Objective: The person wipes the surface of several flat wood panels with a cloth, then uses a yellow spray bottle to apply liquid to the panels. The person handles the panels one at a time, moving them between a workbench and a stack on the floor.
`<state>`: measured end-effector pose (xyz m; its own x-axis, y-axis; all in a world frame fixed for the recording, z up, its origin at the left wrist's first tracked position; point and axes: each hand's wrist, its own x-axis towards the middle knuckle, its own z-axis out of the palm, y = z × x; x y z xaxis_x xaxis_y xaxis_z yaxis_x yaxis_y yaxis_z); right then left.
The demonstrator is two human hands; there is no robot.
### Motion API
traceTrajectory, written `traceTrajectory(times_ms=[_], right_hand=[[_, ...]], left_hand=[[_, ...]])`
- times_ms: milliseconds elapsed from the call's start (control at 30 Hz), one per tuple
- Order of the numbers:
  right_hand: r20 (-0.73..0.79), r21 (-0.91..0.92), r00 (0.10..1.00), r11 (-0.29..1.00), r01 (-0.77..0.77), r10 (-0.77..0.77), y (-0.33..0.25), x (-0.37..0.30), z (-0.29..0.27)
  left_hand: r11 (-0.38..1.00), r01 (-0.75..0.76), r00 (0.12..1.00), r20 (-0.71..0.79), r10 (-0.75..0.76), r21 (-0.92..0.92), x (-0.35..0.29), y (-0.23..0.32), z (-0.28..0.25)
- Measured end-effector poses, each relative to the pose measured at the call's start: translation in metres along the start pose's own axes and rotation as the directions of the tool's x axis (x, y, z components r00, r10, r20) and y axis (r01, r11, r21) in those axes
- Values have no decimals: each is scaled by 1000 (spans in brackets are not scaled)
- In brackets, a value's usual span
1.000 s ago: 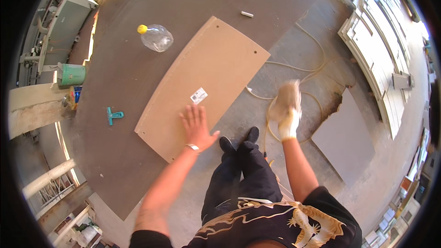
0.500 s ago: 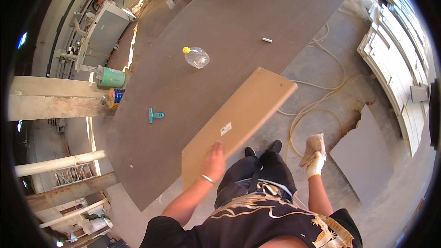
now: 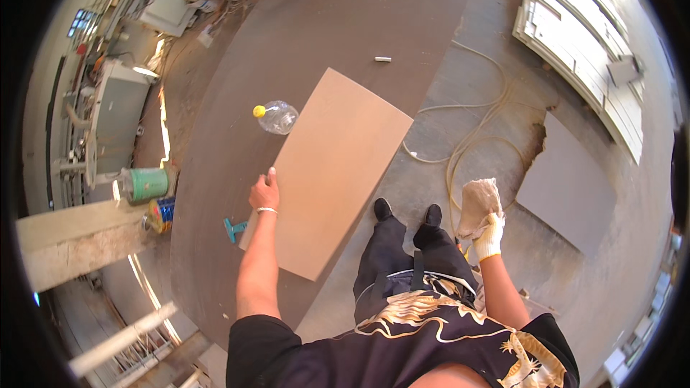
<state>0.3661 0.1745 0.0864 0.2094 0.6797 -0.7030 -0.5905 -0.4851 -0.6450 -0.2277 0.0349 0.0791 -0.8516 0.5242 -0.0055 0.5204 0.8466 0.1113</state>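
Note:
A light brown flat panel (image 3: 345, 172) lies at an angle over the dark brown table (image 3: 330, 14). At its left edge is my bare left hand (image 3: 264, 192), closed on that edge with the thumb upward; part of the fingers is hidden. A white glove covers my right hand (image 3: 491, 236), which is closed round a bunched beige cloth (image 3: 479, 207) beside my right leg, apart from the panel. A clear bottle with a yellow cap (image 3: 277, 117) rests just left of the panel. Near my left wrist lies a teal scraper-like tool (image 3: 233, 230), close to the panel's corner.
A small white stick (image 3: 383, 59) lies on the table's far part. Pale hoses (image 3: 496, 104) loop over the floor, next to a grey board with a broken edge (image 3: 568, 187). White panels (image 3: 582, 50) are stacked at right. A green bucket (image 3: 147, 183) stands left of the table.
My left hand has moved from the panel's near part to its left edge. The panel has turned and shows a broad plain face without the label. The cloth is raised slightly.

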Motion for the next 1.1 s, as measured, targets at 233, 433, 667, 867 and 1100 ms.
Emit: traceTrajectory(times_ms=[233,433,667,867,1100], right_hand=[[11,-213,998,975,62,-61,32,-36,50],[870,-469,482,127,874,-104,111,-62,135],[909,-187,187,-37,982,371,166,-80,164],[945,-326,281,-562,760,-167,120,85,249],[998,8,19,-443,897,57,194,77,401]], left_hand=[[994,103,970,227,-93,-33,-52,5,62],[981,-107,990,-106,90,-165,-73,-5,52],[985,150,982,126,-138,-88,-160,46,83],[991,-128,985,121,123,39,-172,55,75],[990,-134,988,88,129,45,-170,60,72]])
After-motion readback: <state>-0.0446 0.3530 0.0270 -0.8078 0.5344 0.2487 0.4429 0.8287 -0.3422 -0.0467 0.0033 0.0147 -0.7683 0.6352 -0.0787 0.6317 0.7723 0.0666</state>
